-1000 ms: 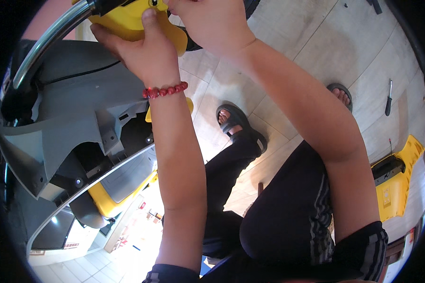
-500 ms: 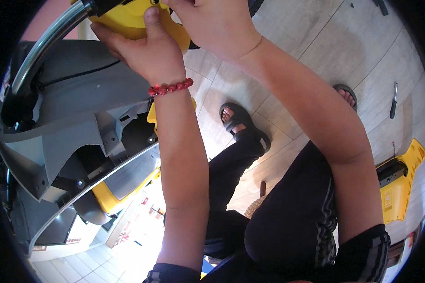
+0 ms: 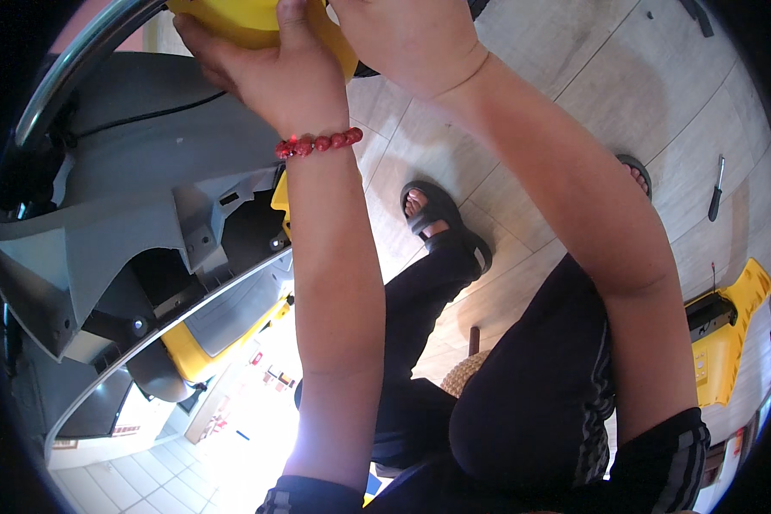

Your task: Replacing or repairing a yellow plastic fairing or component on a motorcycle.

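At the top edge of the head view is a yellow plastic cover [image 3: 240, 26], partly cut off by the picture's rim. My left hand [image 3: 287, 81], with a red bead bracelet at its wrist, is closed on this cover, thumb on the near face and fingers round the left side. My right hand [image 3: 411, 47] is at the cover's right side. Its fingertips run out of the picture, so what they hold cannot be seen. A curved chrome tube [image 3: 68, 77] passes left of the cover, above a grey body panel [image 3: 146, 154] with a black cable [image 3: 154, 114].
A screwdriver [image 3: 716, 190] with a dark handle lies on the wood-look floor [image 3: 522, 201] to the right. Farther down that side is a yellow plastic part [image 3: 715, 364] with a black insert. My sandalled feet and dark-trousered legs occupy the middle, beside a woven seat [image 3: 464, 374].
Both hands and the yellow cover sit slightly higher in the picture, with more of them cut off at the top. The view has shifted a little. My left hand keeps its hold.
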A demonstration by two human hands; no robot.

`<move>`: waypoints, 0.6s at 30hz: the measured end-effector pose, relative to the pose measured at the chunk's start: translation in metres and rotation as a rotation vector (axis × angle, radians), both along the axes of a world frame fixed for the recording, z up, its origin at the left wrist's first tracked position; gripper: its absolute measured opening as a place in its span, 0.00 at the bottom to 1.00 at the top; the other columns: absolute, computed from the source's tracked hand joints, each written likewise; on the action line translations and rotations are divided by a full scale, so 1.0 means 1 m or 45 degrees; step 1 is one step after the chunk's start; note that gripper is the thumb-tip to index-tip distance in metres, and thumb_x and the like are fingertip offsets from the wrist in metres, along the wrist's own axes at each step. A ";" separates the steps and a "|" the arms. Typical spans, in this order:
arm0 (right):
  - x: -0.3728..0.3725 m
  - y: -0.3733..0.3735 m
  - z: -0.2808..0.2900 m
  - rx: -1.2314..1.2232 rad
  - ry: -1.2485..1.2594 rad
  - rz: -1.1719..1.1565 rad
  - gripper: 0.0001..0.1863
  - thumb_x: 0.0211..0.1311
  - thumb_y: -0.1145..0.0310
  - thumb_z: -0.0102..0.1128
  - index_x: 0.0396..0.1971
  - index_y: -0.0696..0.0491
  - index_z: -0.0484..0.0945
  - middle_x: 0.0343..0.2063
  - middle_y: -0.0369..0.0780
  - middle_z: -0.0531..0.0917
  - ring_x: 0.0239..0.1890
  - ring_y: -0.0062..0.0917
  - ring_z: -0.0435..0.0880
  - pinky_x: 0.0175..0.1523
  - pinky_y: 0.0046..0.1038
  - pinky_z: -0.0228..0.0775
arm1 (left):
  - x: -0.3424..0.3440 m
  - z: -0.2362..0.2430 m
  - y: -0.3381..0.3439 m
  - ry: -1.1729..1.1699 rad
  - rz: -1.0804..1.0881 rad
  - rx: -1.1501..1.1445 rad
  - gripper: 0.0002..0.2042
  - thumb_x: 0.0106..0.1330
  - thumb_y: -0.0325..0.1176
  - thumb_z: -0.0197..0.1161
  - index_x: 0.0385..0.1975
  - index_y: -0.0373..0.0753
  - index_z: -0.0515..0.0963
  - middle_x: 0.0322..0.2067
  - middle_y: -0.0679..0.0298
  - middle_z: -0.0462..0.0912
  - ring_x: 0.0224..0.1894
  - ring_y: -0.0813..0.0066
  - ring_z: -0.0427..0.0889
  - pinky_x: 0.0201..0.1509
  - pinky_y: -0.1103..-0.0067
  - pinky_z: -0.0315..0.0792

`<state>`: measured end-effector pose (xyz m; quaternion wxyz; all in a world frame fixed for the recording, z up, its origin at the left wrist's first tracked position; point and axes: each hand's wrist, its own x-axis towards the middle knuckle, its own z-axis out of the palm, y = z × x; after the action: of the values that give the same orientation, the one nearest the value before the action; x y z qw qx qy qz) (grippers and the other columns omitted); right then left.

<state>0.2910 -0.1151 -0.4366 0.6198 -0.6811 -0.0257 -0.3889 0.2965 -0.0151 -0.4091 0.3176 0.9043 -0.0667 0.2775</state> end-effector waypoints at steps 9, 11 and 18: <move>-0.005 -0.004 0.014 -0.191 0.156 0.019 0.03 0.50 0.76 0.55 0.26 0.58 0.76 0.26 0.46 0.75 0.31 0.40 0.78 0.36 0.34 0.72 | -0.003 0.002 -0.004 -0.013 -0.085 -0.091 0.37 0.57 0.22 0.64 0.66 0.34 0.52 0.63 0.50 0.58 0.64 0.60 0.60 0.67 0.73 0.55; -0.004 -0.002 0.015 -0.232 0.184 0.003 0.03 0.50 0.76 0.55 0.26 0.58 0.76 0.26 0.46 0.75 0.31 0.40 0.78 0.36 0.35 0.72 | -0.001 0.003 0.000 -0.010 -0.046 -0.045 0.37 0.57 0.22 0.64 0.66 0.34 0.52 0.63 0.50 0.58 0.64 0.60 0.60 0.67 0.73 0.54; 0.002 -0.002 0.002 -0.139 -0.001 -0.005 0.02 0.49 0.77 0.57 0.25 0.58 0.75 0.25 0.45 0.75 0.30 0.39 0.77 0.35 0.34 0.72 | 0.000 0.000 -0.004 0.004 0.004 -0.066 0.37 0.56 0.20 0.63 0.66 0.34 0.52 0.63 0.49 0.58 0.64 0.60 0.60 0.67 0.72 0.54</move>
<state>0.2925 -0.1175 -0.4350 0.5809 -0.7138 -0.0458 -0.3884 0.2963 -0.0188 -0.4088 0.3407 0.8963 -0.0573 0.2781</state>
